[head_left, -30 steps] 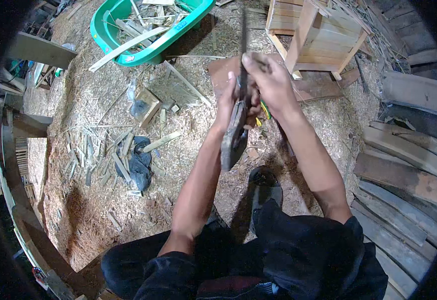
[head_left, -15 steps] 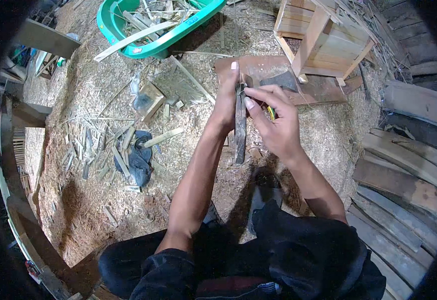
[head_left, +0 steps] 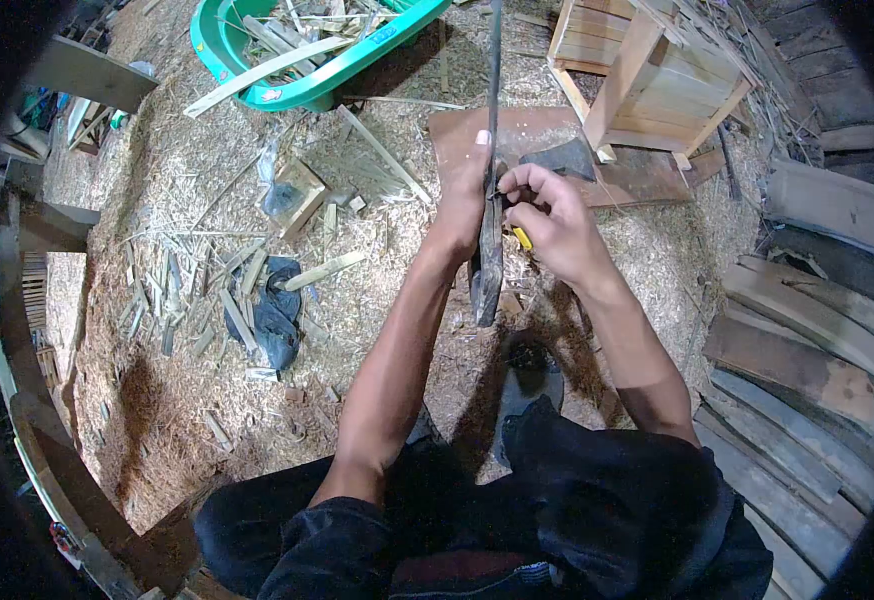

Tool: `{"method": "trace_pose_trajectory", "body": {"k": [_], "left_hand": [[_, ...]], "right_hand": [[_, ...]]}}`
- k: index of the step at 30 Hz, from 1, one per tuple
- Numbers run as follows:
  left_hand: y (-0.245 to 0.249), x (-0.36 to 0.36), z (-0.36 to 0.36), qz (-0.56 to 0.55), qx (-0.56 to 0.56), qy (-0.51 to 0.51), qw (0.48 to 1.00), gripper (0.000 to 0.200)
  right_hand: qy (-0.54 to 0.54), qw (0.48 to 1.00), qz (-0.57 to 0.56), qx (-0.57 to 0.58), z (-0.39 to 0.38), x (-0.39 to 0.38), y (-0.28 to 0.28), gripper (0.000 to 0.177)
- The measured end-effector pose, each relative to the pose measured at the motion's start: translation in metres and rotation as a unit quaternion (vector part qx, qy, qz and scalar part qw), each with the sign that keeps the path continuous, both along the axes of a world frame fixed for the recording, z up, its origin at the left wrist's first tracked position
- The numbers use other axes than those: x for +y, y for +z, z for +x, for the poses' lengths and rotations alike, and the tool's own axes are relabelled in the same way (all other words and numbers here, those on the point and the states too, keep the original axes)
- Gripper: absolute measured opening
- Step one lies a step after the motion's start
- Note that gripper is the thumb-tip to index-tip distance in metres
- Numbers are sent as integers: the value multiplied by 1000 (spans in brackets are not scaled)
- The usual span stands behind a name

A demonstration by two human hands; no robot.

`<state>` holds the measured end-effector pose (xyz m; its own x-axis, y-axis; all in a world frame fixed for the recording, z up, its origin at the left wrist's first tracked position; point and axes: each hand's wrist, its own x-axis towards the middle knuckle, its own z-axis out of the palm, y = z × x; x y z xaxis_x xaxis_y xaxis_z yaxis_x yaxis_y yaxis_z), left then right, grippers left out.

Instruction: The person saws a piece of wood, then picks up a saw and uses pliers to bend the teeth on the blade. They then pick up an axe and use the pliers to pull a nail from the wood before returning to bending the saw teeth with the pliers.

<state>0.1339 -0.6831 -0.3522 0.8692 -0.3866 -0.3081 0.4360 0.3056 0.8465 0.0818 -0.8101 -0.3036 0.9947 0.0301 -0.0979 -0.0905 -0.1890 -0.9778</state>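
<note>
My left hand [head_left: 465,200] is wrapped round a worn, dark wooden piece [head_left: 489,285], held upright in this view with its lower end pointing at me. Above the fingers a long, thin dark strip [head_left: 495,75], seen edge-on, runs up to the top of the picture. My right hand [head_left: 554,218] is closed, its thumb and forefinger pinching close against the right side of the wooden piece. A small yellow object [head_left: 522,238] shows under its thumb, mostly hidden by the hand; I cannot tell its kind.
Beyond my hands a brown board [head_left: 647,185] lies on the shavings, bearing a dark metal blade [head_left: 562,160]. A wooden crate-like frame [head_left: 647,85] stands at the back right. A green tub [head_left: 307,92] holds scrap sticks. Planks [head_left: 807,365] line the right side.
The thin strip has come into view above my left hand as the wooden piece turned. My right fingers have curled in and moved slightly down, and the yellow object shows lower.
</note>
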Motion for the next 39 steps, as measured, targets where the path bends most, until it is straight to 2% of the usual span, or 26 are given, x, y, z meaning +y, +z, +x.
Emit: {"method": "trace_pose_trajectory", "body": {"k": [4,5,7,8,9,10,11,13,14,17,18,21,22,23,24,25,26,27,29,32,33,35,36,39], "left_hand": [[-10,3,4,-18,-15,-15,1000,50],[-15,7,4,-13,19,-11,1000,48],[-19,22,10,-3,81,0,997,46],[-47,32,16,-4,93,4,996,43],[-47,34,15,-17,146,46,988,46],[-48,39,13,19,138,44,989,45],[-49,45,11,56,131,42,989,45],[-71,53,14,42,131,8,991,45],[-84,57,15,35,131,-7,991,45],[-52,49,9,73,135,27,988,44],[-57,53,13,46,131,2,990,40],[-70,66,27,-88,123,-24,988,38],[-64,70,29,-128,122,-47,983,38],[-59,73,31,-116,107,-45,986,38],[-46,74,31,-103,94,-44,989,39],[-38,76,31,-91,81,-44,992,39],[-34,79,34,-103,69,-60,990,38],[-30,80,33,-98,59,-51,992,38],[-23,78,35,-90,30,-34,995,37],[-29,80,41,-156,39,-69,985,38],[-28,79,40,-174,46,-78,981,38],[-25,76,37,-147,54,-61,986,39],[-23,76,37,-134,51,-60,988,39],[-18,77,35,-106,29,-61,992,40]], "right_hand": [[-7,1000,25,17,8,-6,-13,15],[-47,987,151,34,12,-8,-18,18],[-120,988,-14,-97,25,-26,-75,26],[-53,975,-179,-120,24,-37,-102,33],[14,931,-338,-139,25,-38,-102,40],[29,900,-418,-119,16,-35,-103,49],[3,886,-447,-125,14,-30,-107,50],[-46,853,-501,-138,14,-18,-107,54],[-48,849,-516,-104,16,-14,-107,57],[-20,879,-475,43,29,-11,-102,61],[6,887,-453,91,30,-12,-95,58],[26,871,-489,39,20,-15,-85,62],[19,899,-437,-3,16,-14,-73,54],[35,953,-295,55,19,-18,-69,50],[51,981,-145,115,20,-25,-67,46],[66,983,8,172,21,-29,-61,42],[79,935,234,253,20,-35,-52,33],[11,883,360,301,15,-24,-21,27],[17,861,420,288,6,-16,-13,24],[45,884,311,345,-10,-11,-18,20],[54,886,313,338,-12,-11,-23,18],[66,890,317,321,-16,-16,-30,16],[94,906,303,279,-17,-16,-25,21],[112,956,173,208,-24,-18,-7,25]]}}
